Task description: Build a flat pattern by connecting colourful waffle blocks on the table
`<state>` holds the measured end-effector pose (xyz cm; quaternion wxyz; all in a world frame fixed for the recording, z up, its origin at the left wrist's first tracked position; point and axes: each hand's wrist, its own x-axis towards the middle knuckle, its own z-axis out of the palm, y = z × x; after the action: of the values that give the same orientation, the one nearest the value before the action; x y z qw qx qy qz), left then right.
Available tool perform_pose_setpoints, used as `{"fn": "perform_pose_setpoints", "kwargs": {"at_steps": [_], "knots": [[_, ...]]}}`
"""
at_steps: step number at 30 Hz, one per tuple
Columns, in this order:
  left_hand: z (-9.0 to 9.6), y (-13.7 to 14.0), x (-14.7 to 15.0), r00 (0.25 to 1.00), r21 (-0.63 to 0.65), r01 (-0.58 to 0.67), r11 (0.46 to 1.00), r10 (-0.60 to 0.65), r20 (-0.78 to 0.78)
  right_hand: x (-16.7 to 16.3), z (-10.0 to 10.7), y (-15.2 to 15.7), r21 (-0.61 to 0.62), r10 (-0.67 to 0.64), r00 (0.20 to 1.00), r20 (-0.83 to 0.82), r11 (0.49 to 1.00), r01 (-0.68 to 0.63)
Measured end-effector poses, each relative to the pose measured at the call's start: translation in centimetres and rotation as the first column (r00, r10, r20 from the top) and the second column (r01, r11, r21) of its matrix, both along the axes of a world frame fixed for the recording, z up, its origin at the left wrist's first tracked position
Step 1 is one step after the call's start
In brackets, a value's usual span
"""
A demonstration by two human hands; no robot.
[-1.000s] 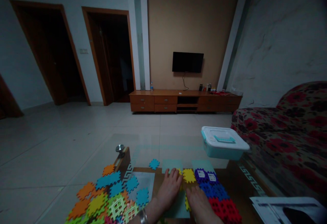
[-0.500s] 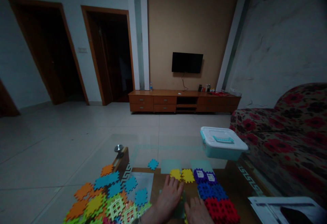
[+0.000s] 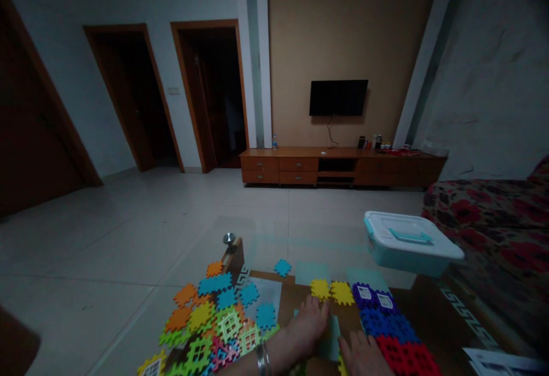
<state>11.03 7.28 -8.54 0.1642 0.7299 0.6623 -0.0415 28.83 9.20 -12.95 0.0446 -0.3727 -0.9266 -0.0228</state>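
Note:
My left hand (image 3: 312, 320) reaches across the glass table, fingers stretched forward and low. Its fingertips are at the near edge of a yellow puzzle tile (image 3: 319, 289); I cannot tell whether they touch. A second yellow tile (image 3: 342, 293) lies just right of that one. My right hand (image 3: 363, 354) lies flat, fingers extended, beside the red tiles (image 3: 407, 356). A sliver of another yellow piece (image 3: 342, 365) shows by its fingertips, the rest hidden. Blue tiles (image 3: 388, 323) and purple tiles (image 3: 372, 298) with white window inserts stand in rows beyond the red ones.
Mixed orange, light-blue, yellow and green tiles (image 3: 229, 323) are heaped at left. A lone light-blue tile (image 3: 282, 268) lies farther out. A lidded storage box (image 3: 412, 244) stands at the table's right. Papers (image 3: 506, 361) lie front right. A floral sofa (image 3: 484, 210) is beyond.
The view has swung left, so everything sits farther right in the picture. Both hands stay close to the same tiles, and the tile rows look unchanged.

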Motion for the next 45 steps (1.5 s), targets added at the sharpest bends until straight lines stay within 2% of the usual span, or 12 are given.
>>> {"fn": "perform_pose_setpoints", "kwargs": {"at_steps": [2, 5, 8, 11, 18, 26, 36, 45], "knots": [[0.7, 0.8, -0.5, 0.999, 0.037, -0.029, 0.999, 0.028, 0.023, 0.1, 1.5, 1.2, -0.068, -0.013, 0.999, 0.046, 0.998, 0.016], [2.1, 2.6, -1.2, 0.995, 0.104, -0.076, 0.992, 0.07, 0.067, -0.1, 5.1, 3.8, -0.15, -0.024, 0.993, 0.115, 0.988, 0.041], [3.1, 4.5, -1.4, 0.993, 0.117, -0.099, 0.988, 0.091, 0.074, -0.7, 8.3, 6.3, -0.157, -0.05, 0.987, 0.153, 0.985, 0.074], [3.2, 5.8, -1.3, 0.994, 0.099, -0.095, 0.991, 0.09, 0.06, -1.7, 9.5, 8.1, -0.148, -0.029, 0.987, 0.16, 0.988, 0.053], [3.4, 6.1, -1.2, 0.996, 0.054, -0.066, 0.996, 0.063, 0.058, -3.2, 8.3, 10.0, -0.161, 0.039, 0.985, 0.166, 0.987, -0.012], [2.5, 6.3, -1.2, 0.991, 0.025, -0.11, 0.994, 0.108, 0.076, -3.3, 6.3, 11.6, -0.33, 0.124, 0.984, 0.131, 0.941, -0.075], [1.4, 7.0, -0.8, 0.991, 0.012, -0.09, 0.996, 0.088, 0.105, -2.9, 4.8, 12.8, -0.385, 0.163, 0.986, 0.041, 0.913, -0.135], [1.4, 6.3, 0.0, 0.986, 0.022, -0.039, 0.999, 0.035, 0.164, -1.6, 4.9, 12.5, -0.367, 0.189, 0.982, 0.014, 0.915, -0.171]]}}
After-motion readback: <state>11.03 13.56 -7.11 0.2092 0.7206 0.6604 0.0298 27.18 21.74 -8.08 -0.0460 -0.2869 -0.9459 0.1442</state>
